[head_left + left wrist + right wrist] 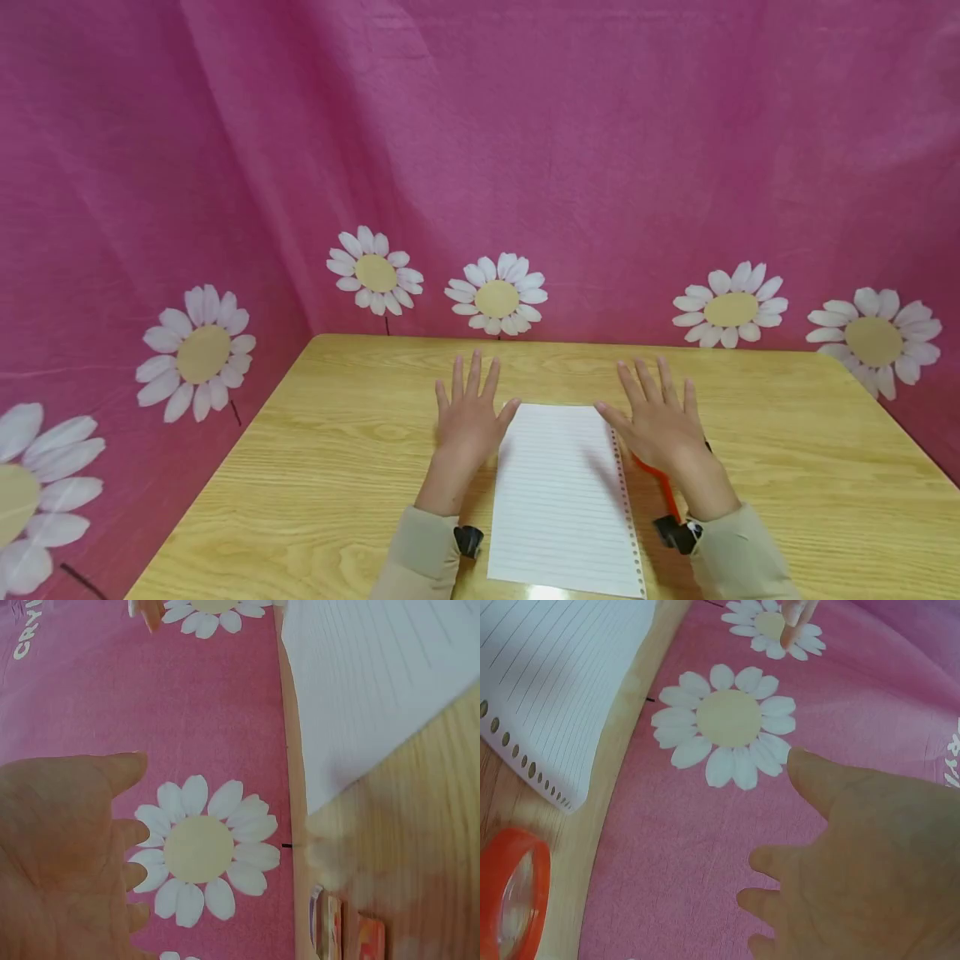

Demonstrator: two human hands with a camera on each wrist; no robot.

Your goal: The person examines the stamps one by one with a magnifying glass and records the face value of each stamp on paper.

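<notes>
A lined sheet of paper with punched holes along its right edge lies on the wooden table. My left hand is by the sheet's upper left corner, fingers spread and straight, holding nothing. On the other side, my right hand is spread too, its thumb near the upper right corner. Both palms show bare in the wrist views. Beneath the right hand and forearm lies an orange-red magnifying glass, partly hidden in the head view; its round lens and rim show in the right wrist view.
Small coloured items, too blurred to name, lie at the bottom of the left wrist view. A pink cloth printed with white daisies hangs behind and left of the table. Black straps sit at both wrists.
</notes>
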